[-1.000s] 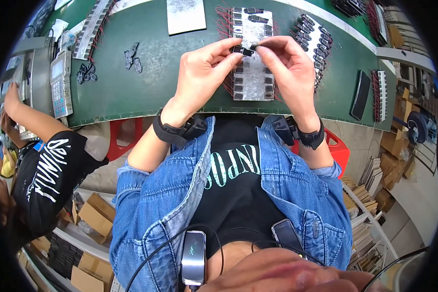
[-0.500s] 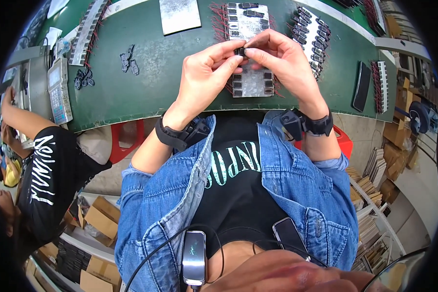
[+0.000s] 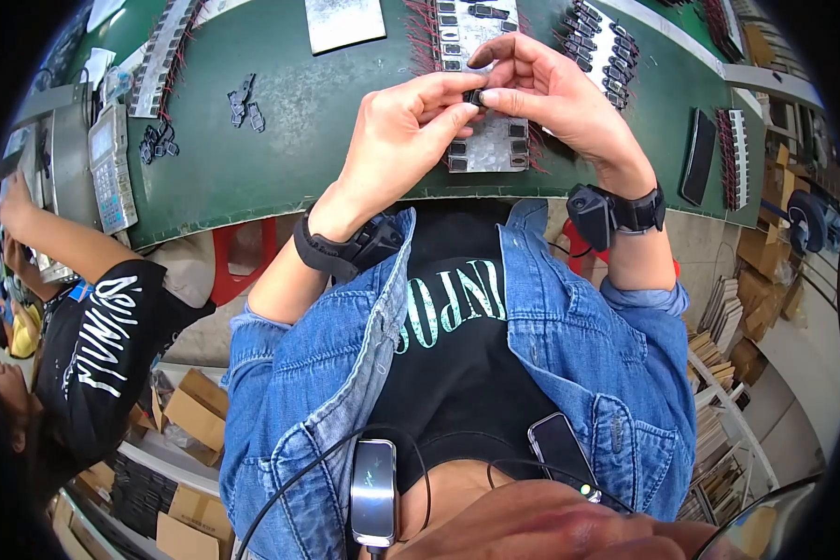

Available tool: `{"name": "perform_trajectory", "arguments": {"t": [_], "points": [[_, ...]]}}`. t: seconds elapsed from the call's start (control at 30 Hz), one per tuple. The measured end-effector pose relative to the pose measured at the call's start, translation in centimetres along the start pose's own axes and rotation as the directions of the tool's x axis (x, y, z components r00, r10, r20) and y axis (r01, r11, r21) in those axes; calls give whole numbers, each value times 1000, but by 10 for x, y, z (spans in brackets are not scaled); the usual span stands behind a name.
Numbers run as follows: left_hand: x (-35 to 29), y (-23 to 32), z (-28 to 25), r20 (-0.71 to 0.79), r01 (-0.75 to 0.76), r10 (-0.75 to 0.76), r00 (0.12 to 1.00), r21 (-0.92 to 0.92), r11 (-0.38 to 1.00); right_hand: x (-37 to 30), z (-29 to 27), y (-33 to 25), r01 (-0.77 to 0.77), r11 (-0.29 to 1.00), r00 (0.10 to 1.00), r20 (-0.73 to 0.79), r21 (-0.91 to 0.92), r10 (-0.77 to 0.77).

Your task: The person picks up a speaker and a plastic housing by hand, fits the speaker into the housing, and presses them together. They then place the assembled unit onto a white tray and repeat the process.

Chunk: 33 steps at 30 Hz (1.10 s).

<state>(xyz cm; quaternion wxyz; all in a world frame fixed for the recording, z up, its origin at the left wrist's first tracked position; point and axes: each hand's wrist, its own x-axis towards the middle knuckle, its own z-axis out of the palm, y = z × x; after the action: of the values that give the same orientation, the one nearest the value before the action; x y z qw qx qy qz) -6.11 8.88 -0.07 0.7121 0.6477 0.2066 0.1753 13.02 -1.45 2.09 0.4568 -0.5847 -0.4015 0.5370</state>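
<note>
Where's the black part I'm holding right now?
Upper centre in the head view: the black part is pinched in the left hand, beside the right hand, over the grey metal plate.

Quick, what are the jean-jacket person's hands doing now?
Left hand: closed, holding a small black part.
Right hand: index finger raised, thumb at that part; can't tell if it's holding it.
</note>
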Motion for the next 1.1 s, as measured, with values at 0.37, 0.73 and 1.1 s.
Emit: {"name": "perform_trajectory", "arguments": {"t": [0.37,0.73,1.1], "points": [[6,6,-8,-7,34,-36,999,-155,987,-6,19,3,64,986,987,-154,154,-40],[8,6,-6,0,25,-25,1000,-93,995,-5,20,4,123,987,982,-154,104,-106],[7,11,-10,-93,42,-73,993,-293,955,-9,38,-9,200,979,933,-299,-34,-201]]}}
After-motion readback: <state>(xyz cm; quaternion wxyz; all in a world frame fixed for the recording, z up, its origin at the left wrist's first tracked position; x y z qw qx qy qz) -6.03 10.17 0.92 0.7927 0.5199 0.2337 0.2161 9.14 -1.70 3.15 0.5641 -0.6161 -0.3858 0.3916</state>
